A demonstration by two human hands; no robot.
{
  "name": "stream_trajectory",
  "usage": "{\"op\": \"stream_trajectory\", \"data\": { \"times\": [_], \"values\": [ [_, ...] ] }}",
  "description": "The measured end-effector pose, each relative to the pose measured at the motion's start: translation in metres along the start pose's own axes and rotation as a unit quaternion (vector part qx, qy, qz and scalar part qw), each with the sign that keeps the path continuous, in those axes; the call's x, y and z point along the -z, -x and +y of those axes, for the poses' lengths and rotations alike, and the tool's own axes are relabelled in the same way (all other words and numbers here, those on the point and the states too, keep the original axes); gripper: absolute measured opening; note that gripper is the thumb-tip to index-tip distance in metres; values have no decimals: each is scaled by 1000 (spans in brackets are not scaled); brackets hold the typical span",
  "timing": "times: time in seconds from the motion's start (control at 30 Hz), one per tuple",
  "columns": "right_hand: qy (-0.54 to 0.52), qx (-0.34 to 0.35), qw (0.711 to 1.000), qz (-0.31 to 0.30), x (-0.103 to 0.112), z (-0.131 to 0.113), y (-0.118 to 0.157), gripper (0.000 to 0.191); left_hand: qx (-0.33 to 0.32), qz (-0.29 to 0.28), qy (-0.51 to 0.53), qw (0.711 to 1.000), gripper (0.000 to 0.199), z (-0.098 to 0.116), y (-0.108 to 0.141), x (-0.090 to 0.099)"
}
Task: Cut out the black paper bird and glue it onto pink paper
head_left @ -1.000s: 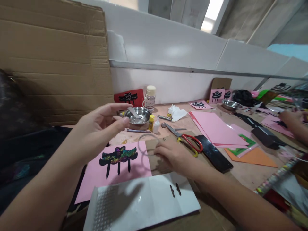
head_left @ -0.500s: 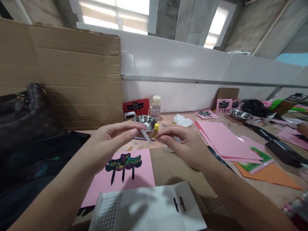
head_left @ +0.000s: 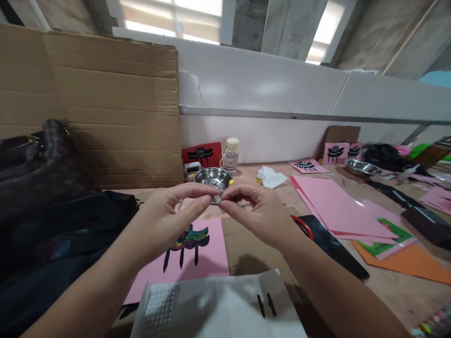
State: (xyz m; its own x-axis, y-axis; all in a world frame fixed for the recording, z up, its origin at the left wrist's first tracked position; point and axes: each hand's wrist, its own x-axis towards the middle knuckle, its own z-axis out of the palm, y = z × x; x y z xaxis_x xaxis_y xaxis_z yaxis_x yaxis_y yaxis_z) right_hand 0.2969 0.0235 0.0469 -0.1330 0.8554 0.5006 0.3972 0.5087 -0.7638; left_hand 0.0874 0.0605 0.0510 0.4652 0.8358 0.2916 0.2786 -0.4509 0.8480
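Observation:
A small white strip (head_left: 217,199) is between the fingertips of both hands, over the work area. My left hand (head_left: 164,213) pinches it from the left, thumb and forefinger closed. My right hand (head_left: 259,213) is closed on its other end, fingertips almost touching the left ones. Below the left hand, a black cutout with glittery colours (head_left: 192,238) lies on a pink sheet (head_left: 215,260), partly hidden by that hand. Nearest me is a white sheet (head_left: 225,305) with rows of small clear beads (head_left: 160,305) and two slim black pieces (head_left: 266,305).
A metal bowl (head_left: 213,178), a bottle (head_left: 230,157) and crumpled tissue (head_left: 271,177) stand behind the hands. Right of them lie red-handled scissors (head_left: 303,226), a black flat item (head_left: 331,251) and pink sheets (head_left: 338,206). A bag (head_left: 45,164) and cardboard (head_left: 116,112) border the left.
My right hand has moved left to meet the left hand, and its fingertips now hold the strip too. The view has shifted slightly, showing the red scissor handle.

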Motion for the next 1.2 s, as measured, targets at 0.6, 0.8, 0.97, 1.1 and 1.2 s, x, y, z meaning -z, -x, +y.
{"op": "stream_trajectory", "data": {
  "times": [0.6,0.8,0.97,1.1,1.2],
  "values": [
    [-204,-76,976,-25,-2,13,0,24,-204,158,-150,954,5,3,5,-11],
    [-144,-45,988,-21,-7,6,1,23,-239,163,-179,940,14,9,12,-17],
    [-79,-16,997,-2,-6,5,1,21,-258,146,-180,938,10,7,11,-12],
    [-52,17,998,21,-5,3,2,18,-257,129,-187,939,6,9,10,-9],
    [-42,35,998,18,-5,1,3,18,-263,115,-201,937,13,10,8,-9]
  ]
}}
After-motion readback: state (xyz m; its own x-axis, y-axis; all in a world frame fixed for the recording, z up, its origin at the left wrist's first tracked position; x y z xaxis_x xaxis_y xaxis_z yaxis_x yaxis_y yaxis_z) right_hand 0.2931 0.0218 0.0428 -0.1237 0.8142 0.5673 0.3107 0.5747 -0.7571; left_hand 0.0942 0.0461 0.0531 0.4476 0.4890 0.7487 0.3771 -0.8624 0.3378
